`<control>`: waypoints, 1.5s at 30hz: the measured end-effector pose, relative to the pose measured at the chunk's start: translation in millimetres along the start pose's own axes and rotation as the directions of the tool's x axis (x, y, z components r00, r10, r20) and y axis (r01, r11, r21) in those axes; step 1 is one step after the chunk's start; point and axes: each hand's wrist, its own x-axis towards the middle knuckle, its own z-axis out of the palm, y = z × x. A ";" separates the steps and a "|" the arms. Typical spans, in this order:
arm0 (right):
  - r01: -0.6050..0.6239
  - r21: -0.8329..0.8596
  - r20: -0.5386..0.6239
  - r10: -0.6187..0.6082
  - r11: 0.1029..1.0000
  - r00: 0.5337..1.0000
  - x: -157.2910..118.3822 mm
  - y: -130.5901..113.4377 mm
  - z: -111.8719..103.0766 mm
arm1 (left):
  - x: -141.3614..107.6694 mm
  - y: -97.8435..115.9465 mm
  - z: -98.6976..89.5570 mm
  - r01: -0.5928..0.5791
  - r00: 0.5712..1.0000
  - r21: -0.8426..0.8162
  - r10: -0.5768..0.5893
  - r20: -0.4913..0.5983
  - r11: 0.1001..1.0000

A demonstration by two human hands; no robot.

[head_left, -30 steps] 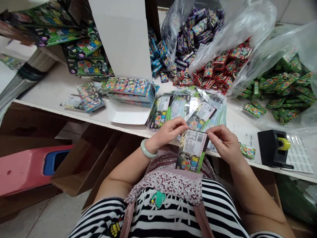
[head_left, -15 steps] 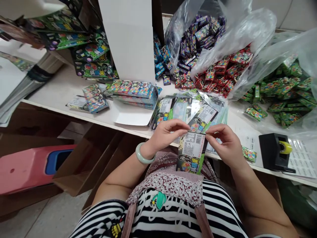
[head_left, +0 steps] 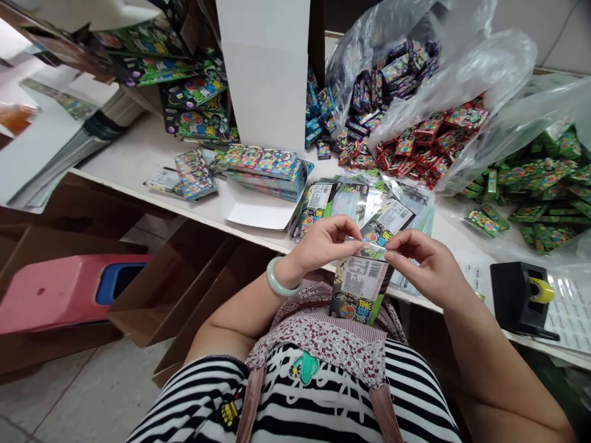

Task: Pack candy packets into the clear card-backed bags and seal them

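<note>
My left hand, with a pale green bangle above the wrist, pinches the upper left corner of a printed candy bag. At the opposite corner my right hand pinches the same bag between thumb and fingertips. The bag hangs upright in front of the apron, its white label and colourful lettering facing up. Along its top edge, a clear strip shows between my two hands. Just beyond them, more flat printed bags lie overlapping on the white table.
Small candy boxes lie in heaps: purple, red, green and blue, partly in clear plastic bags. A black tape dispenser stands at right. Stacked box strips lie left of the bags. Below are cartons and a pink stool.
The view has shifted, so the table things sit further right. Both hands keep their pinch on the bag, and its clear top strip now shows more between them.
</note>
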 end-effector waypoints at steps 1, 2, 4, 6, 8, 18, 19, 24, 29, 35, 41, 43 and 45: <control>0.017 -0.021 0.021 -0.016 1.000 1.000 1.0 -2.3 -0.1 | -1.1 -1.0 -3.0 -0.025 0.999 -0.001 0.025 0.020 1.000; 0.045 -0.052 0.038 -0.043 0.998 0.998 1.3 -4.3 0.1 | -2.8 -2.5 -6.5 -0.055 0.998 -0.001 0.055 0.042 0.999; 0.138 -0.120 0.065 -0.130 0.983 0.989 -0.3 -6.9 1.3 | -7.6 -6.5 -14.0 -0.122 0.989 0.000 0.121 0.080 0.993; 0.238 -0.185 0.070 -0.229 0.953 0.971 -4.6 -6.5 4.0 | -13.5 -12.3 -20.8 -0.177 0.977 -0.015 0.178 0.114 0.984; 0.297 -0.243 0.057 -0.292 0.924 0.955 -10.5 -3.9 8.1 | -19.3 -19.3 -24.8 -0.202 0.967 -0.051 0.208 0.149 0.978; 0.246 -0.274 -0.197 -0.305 0.930 0.932 -15.2 20.9 18.2 | -11.7 -44.6 3.0 -0.271 0.962 -0.020 0.270 -0.032 0.962; 0.225 -0.248 -0.222 -0.281 0.942 0.934 -13.7 26.5 15.6 | -9.1 -44.2 7.9 -0.293 0.954 0.013 0.293 -0.056 0.956; 0.157 -0.006 -0.232 -0.154 0.988 0.960 -20.6 50.1 3.6 | -4.8 -37.1 20.0 -0.336 0.942 0.163 0.335 0.036 0.928; 0.196 -0.035 -0.243 -0.198 0.980 0.949 -35.8 46.2 5.2 | -4.9 -24.0 13.6 -0.296 0.947 0.211 0.258 0.191 0.932; 0.235 -0.110 -0.279 -0.257 0.966 0.925 -36.4 27.6 11.3 | 0.1 -9.5 15.5 -0.296 0.950 0.313 0.242 0.198 0.902; 0.124 0.078 -0.165 -0.110 0.989 0.980 -42.0 54.5 -13.9 | 1.4 -16.5 8.1 -0.324 0.943 0.312 0.281 0.176 0.893; -0.042 0.054 -0.213 0.053 0.998 0.976 -45.3 87.7 -42.4 | 1.5 -21.8 5.0 -0.298 0.955 0.332 0.274 0.116 0.895; -0.295 -0.087 -0.414 0.235 0.951 0.879 -48.6 126.6 -75.7 | 1.8 -27.5 4.5 -0.277 0.960 0.357 0.274 0.060 0.892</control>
